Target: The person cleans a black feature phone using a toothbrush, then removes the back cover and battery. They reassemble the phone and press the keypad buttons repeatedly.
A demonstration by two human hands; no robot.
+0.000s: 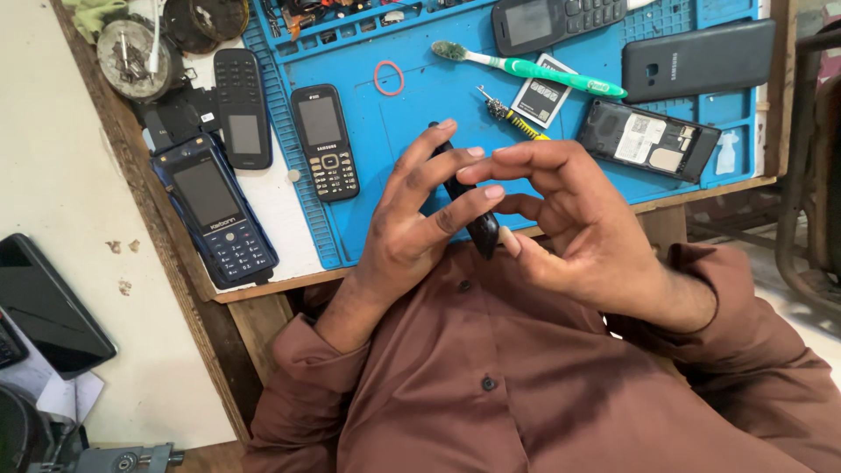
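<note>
While both hands meet over the front edge of the table (263,289), they've got a small black phone (473,219) pinched between them. It's slim, dark and glossy, seen mostly edge-on, so there's no telling whether the screen or the back is facing up. Its top end pokes out above the fingers and its rounded bottom end sticks out below, right over the person's brown shirt (491,385).

The left hand (412,228) has its fingers spread a bit and laid across the phone, fingertips pressed against its side. The right hand (569,228) curls in from the other side, fingers bent and close together, thumb tip touching the lower end of the phone. So both are clamped on it, left more flat, right more hooked.

Behind the hands is a blue work mat (394,131) with plenty of stuff on it: a black keypad phone (325,142) lying face up, a red rubber band (389,77), a green and white toothbrush (534,68), a small yellow-handled screwdriver (512,116), a loose battery (540,102), an opened phone with its insides showing (646,138) and a black back cover (697,60). Off the mat to the left there's a dark blue keypad phone (216,210) and another black one (243,107).
</note>
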